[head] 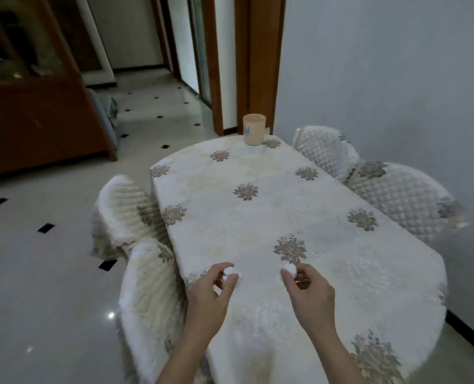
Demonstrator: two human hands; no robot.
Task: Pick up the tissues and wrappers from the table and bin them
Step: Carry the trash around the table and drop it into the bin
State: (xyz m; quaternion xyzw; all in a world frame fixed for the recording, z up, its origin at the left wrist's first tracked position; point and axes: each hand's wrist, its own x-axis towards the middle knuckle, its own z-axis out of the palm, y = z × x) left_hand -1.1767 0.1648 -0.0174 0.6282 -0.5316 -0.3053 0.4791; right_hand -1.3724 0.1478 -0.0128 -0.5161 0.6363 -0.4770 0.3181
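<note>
Left hand (211,292): lower middle of the frame, above the near part of the counter (258,217); thumb and fingertips pinch a small white tissue ball (228,272).
Right hand (310,292): just to the right of it, well apart from it; it pinches a second tissue ball (290,270) at its fingertips.
Tissue balls: both are crumpled and are between the fingers; I cannot tell if they touch the cloth.
Counter: it has a white cloth with grey flower prints.
Beige container (254,129): it stands upright at the far end of the counter, upper middle of the frame, with the open top up.
Chairs: one with a quilted cover (396,198) is at the right edge, one with a ribbed cover (147,295) at the left edge.
</note>
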